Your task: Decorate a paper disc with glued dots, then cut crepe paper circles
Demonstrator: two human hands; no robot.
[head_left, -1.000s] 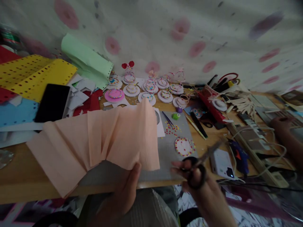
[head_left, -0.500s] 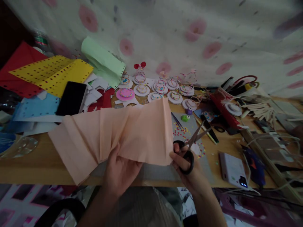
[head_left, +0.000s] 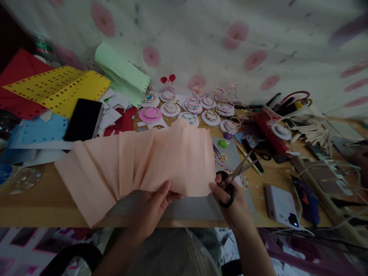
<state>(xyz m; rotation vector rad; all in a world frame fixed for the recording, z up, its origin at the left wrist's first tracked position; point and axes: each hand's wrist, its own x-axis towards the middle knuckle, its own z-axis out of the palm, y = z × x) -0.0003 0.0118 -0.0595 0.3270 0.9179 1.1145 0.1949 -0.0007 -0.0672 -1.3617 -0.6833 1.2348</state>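
A folded sheet of peach crepe paper (head_left: pixel 138 161) fans out over the wooden table's (head_left: pixel 37 203) front edge. My left hand (head_left: pixel 153 207) pinches its lower edge from underneath, thumb on top. Black-handled scissors (head_left: pixel 234 178) sit in my right hand (head_left: pixel 234 205), blades slightly apart and pointing up to the right. That hand also touches the paper's lower right corner. A grey mat (head_left: pixel 195 209) lies beneath the paper.
Yellow (head_left: pixel 57 88), green (head_left: pixel 123 73), red and blue punched sheets and a black phone (head_left: pixel 83 119) fill the left. Several decorated white discs (head_left: pixel 189 109) stand at the back. A white device (head_left: pixel 280 205), a blue glue gun (head_left: pixel 306 199), cables and wooden sticks (head_left: pixel 312 132) crowd the right.
My right hand has brought the scissors in from the right to the paper's right corner. My left hand has shifted its hold along the lower edge, and the paper now lies more fanned.
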